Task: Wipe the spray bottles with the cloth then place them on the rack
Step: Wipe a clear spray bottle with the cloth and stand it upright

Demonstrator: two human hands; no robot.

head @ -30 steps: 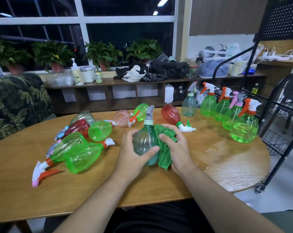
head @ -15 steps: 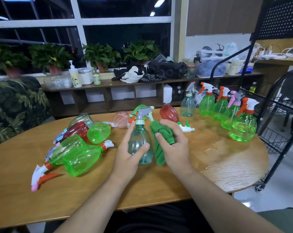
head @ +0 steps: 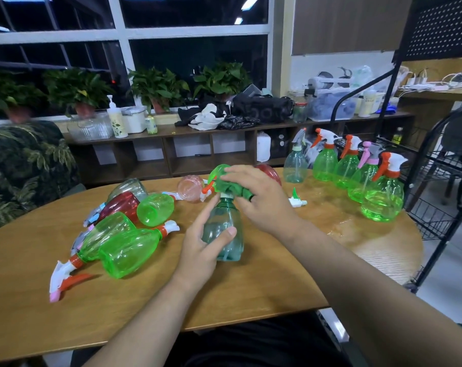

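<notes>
Dark windows (head: 192,56) (ceiling lights reflected) behind potted plants (head: 158,86), low wooden shelf unit (head: 167,152) below, leaf-print sofa (head: 26,160) left

Bare tabletop (head: 251,287) near the front edge — toppled bottles (head: 129,250) left, upright row (head: 354,173) right, perhaps touching

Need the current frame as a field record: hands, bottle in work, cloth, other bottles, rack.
left hand: grips the body of the teal bottle, held upright
right hand: holds the green cloth over the sprayer head
upright bottles: five in a row at the right edge of the table
lying bottles: green, red and clear ones on their sides, left of the hands
rack: black wire, right of the table
</notes>
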